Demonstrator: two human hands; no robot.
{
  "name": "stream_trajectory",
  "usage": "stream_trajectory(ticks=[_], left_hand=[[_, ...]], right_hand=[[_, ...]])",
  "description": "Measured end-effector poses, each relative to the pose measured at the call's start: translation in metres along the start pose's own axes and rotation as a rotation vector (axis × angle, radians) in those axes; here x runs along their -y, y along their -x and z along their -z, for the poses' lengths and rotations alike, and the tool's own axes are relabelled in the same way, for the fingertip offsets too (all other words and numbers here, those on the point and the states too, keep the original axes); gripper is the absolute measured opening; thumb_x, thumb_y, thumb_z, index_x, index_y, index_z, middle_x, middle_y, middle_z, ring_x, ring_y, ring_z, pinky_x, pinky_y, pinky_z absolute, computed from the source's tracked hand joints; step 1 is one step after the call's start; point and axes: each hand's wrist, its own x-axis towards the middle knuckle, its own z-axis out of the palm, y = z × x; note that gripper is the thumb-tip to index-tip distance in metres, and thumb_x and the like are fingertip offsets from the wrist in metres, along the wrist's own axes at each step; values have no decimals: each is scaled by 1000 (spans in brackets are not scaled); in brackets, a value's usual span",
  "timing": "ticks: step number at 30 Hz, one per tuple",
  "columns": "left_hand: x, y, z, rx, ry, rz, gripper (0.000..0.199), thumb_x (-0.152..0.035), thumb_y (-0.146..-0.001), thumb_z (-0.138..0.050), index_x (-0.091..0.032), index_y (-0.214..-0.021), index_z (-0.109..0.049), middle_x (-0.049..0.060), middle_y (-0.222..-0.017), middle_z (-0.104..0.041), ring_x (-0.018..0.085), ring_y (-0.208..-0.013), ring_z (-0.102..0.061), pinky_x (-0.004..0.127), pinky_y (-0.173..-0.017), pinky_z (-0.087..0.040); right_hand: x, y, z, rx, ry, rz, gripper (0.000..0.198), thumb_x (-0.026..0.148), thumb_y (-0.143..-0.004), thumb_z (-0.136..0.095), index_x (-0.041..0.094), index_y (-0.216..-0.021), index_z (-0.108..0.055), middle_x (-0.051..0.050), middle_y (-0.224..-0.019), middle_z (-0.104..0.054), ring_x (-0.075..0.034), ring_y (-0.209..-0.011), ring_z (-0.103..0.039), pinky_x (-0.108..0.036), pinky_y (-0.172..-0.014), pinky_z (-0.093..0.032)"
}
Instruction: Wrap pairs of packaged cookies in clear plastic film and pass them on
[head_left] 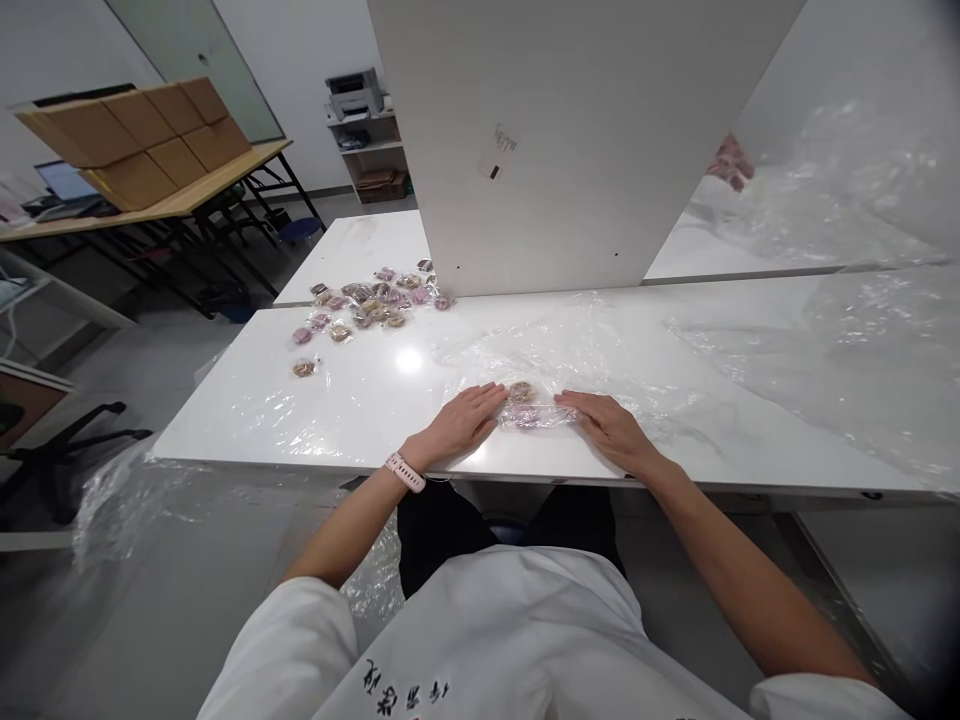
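Note:
Right in front of me on the white table, a brown round packaged piece (520, 392) and a pink packaged piece (523, 416) lie side by side under clear plastic film (487, 352). My left hand (466, 418) rests flat on the film just left of them, its fingers stretched out. On the other side my right hand (606, 425) presses on the film with straight fingers, the tips pointing at the two pieces. Neither hand grips anything that I can see. A light pink watch band (406, 472) circles my left wrist.
Several pink and brown packaged pieces (375, 305) are heaped at the table's back left, with a brown one (304, 368) apart from them. A white upright panel (570, 150) stands behind the table (247, 400). Crumpled bubble wrap (862, 370) covers the right end.

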Motion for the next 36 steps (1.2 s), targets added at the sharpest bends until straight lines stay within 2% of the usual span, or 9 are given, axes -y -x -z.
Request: stream_trajectory(ticks=[3, 6, 10, 16, 21, 25, 29, 33, 36], left_hand=[[0, 3, -1, 23, 15, -27, 75, -56, -96, -54, -23, -158, -28, 12, -164, -32, 27, -154, -27, 47, -125, -25], [3, 2, -6, -72, 52, 18, 53, -44, -100, -51, -26, -149, -44, 10, -155, -49, 26, -147, -41, 48, -119, -34], [9, -13, -5, -167, 120, 198, 31, -25, -100, -42, -22, -116, -68, 8, -112, -76, 24, -106, -70, 42, -94, -52], [13, -56, 23, -160, 307, 425, 34, -35, -103, -38, -18, -93, -65, 3, -74, -71, 16, -67, -66, 29, -68, -50], [9, -72, 25, -163, 40, 567, 22, -25, -93, -54, -16, -110, -65, 12, -100, -73, 28, -95, -67, 42, -84, -51], [-5, -54, 7, -220, -138, 212, 51, -12, -90, -49, -20, -140, -50, 12, -146, -56, 29, -139, -47, 51, -116, -35], [-7, -47, -6, -80, -110, 91, 58, -10, -91, -45, -18, -148, -42, 13, -160, -40, 27, -150, -35, 50, -122, -26], [8, -63, 4, -114, 3, 253, 35, -19, -99, -37, -18, -122, -63, 11, -122, -72, 26, -113, -66, 42, -97, -49], [17, -82, 19, -157, 102, 366, 32, -33, -101, -39, -20, -101, -68, 6, -88, -75, 22, -80, -68, 33, -72, -50]], right_hand=[[5, -1, 2, 1, -4, -59, 40, 30, -100, -37, 28, -125, -68, -4, -129, -70, -24, -122, -65, -46, -102, -52], [11, 0, 4, -2, -33, -120, 41, 36, -100, -37, 27, -122, -70, -4, -129, -70, -25, -121, -65, -46, -103, -51], [18, -5, 15, 26, -105, -219, 38, 44, -99, -40, 27, -109, -73, -4, -116, -75, -26, -110, -69, -44, -94, -53], [9, -54, 43, 83, -81, -423, 45, 52, -99, -40, 21, -89, -70, -3, -70, -69, -19, -68, -65, -31, -67, -47], [5, -75, 42, 122, 353, -516, 31, 40, -91, -55, 17, -107, -69, -11, -98, -72, -29, -89, -64, -39, -77, -45], [16, -50, 27, -65, 422, -73, 44, 42, -97, -51, 19, -133, -60, -14, -137, -61, -33, -125, -54, -50, -104, -39], [19, -35, 4, 94, 301, 73, 54, 52, -98, -46, 24, -144, -52, -11, -151, -52, -31, -136, -48, -49, -107, -40], [10, -47, -4, 52, 250, -105, 44, 40, -103, -32, 23, -122, -67, -9, -126, -71, -28, -116, -63, -42, -94, -46], [4, -68, 7, 1, 142, -289, 43, 44, -101, -34, 22, -96, -71, -7, -89, -76, -23, -83, -68, -34, -76, -46]])
